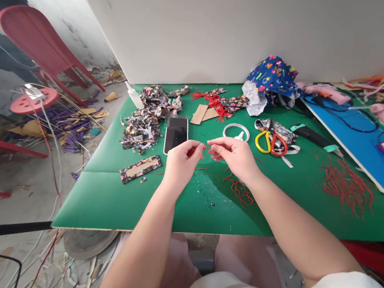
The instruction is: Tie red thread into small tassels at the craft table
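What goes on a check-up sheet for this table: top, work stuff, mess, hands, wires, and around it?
Surface: green tabletop, dotted with tiny bits.
Job's things: red cord, held up; tangled cord pile at right.
Clutter: phone, scissors, white bottle, fabric scraps.
Hands: left hand pinches the red cord; right hand close beside, grip unclear.
Cables: black cable over the blue board; white cable below the red stool.
Surroundings: red chair; scraps littering the floor.

Red cord [206, 148] partly behind fingers [197, 150]
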The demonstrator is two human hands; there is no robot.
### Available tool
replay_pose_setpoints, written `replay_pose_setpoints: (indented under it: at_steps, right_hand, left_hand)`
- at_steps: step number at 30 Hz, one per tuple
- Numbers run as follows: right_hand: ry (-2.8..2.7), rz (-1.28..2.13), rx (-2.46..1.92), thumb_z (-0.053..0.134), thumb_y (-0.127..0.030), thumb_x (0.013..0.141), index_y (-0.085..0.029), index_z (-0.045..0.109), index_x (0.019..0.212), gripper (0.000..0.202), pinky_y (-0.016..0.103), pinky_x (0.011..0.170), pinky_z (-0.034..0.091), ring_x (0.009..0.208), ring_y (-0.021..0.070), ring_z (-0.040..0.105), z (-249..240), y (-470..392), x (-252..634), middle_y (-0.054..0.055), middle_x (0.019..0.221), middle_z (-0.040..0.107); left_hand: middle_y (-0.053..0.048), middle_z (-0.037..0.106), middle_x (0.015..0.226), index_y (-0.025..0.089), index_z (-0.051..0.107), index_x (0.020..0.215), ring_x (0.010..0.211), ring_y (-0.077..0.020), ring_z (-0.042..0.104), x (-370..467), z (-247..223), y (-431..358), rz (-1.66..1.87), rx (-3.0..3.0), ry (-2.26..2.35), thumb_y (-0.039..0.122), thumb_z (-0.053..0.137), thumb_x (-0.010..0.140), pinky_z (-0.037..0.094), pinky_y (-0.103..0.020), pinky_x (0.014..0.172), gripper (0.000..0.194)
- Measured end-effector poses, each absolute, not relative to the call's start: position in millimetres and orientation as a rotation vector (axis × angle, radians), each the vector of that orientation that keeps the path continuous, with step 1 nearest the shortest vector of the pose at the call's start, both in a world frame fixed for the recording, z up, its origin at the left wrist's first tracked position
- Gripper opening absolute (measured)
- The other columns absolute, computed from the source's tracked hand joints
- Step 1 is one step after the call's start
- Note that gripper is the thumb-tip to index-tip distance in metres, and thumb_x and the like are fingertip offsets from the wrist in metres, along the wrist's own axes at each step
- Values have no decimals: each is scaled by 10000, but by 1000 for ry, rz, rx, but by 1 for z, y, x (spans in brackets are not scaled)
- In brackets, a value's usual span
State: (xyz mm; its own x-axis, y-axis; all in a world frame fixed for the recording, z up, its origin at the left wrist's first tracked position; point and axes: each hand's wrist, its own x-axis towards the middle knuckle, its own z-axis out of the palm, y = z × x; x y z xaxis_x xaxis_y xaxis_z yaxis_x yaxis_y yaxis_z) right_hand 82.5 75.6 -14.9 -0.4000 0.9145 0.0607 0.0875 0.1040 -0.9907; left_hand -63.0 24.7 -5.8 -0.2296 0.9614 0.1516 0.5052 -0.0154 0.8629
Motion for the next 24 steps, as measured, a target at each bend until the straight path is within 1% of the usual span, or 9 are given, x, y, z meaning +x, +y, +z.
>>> replay_pose_setpoints:
  at_steps: [4,6,10,13,16,18,20,22,24]
  right_hand:
    - [-1676,1185,-1025,570,-348,789,-251,677,920,195,275,565,498,594,104,589,-16,75,83,1,796,679]
    - [-1673,1144,-1026,583,-361,780,-242,673,912,199,254,531,477,571,96,573,-16,75,84,4,804,672]
    - [-1643,1180,-1014,594,-363,771,-218,656,892,198,230,466,440,547,98,557,-16,75,83,4,733,647]
    - [-1614,1220,-998,598,-374,766,-214,628,864,190,227,462,445,553,101,558,-18,74,81,-5,699,627]
    - [-1615,1326,-979,560,-404,789,-214,596,833,198,226,466,460,573,108,575,-21,74,78,-15,674,605]
    - [-1644,1383,-983,521,-418,810,-218,584,853,214,223,458,466,598,115,591,-23,74,77,-11,704,605]
    - [-1657,1342,-1014,490,-425,826,-225,570,889,224,216,440,459,612,116,596,-23,73,77,2,791,612]
    - [-1653,1200,-1059,472,-410,840,-230,551,915,211,217,444,457,612,109,588,-22,72,78,14,869,607]
    - [-1681,1036,-1084,483,-371,844,-231,541,920,169,226,482,465,622,105,580,-22,71,79,18,892,601]
  left_hand:
    - [15,586,576,170,636,742,507,-86,454,-63,-7,25,1138,1539,1700,333,502,801,341,-202,495,219]
    - [13,583,577,168,633,738,511,-85,456,-63,-8,25,1127,1515,1659,333,506,799,338,-201,490,218]
    - [8,574,579,162,628,736,517,-83,465,-61,-5,25,1109,1424,1539,335,526,790,323,-194,467,208]
    - [13,556,567,159,622,730,453,-61,399,-60,0,23,1084,1335,1432,350,540,784,279,-191,421,215]
    - [21,543,562,158,612,720,412,-40,334,-61,2,22,1089,1233,1353,372,553,778,227,-191,389,230]
    - [25,533,559,157,613,729,399,-33,312,-62,2,23,1126,1144,1325,380,566,769,200,-191,376,231]
    - [30,516,551,154,617,740,389,-27,288,-63,1,24,1167,1047,1306,381,582,757,182,-190,367,231]
    - [36,493,541,150,616,733,384,-20,260,-64,0,25,1199,958,1282,378,598,744,164,-185,360,229]
    - [43,472,535,147,612,720,386,-14,237,-66,1,26,1219,888,1245,365,610,734,139,-176,356,219]
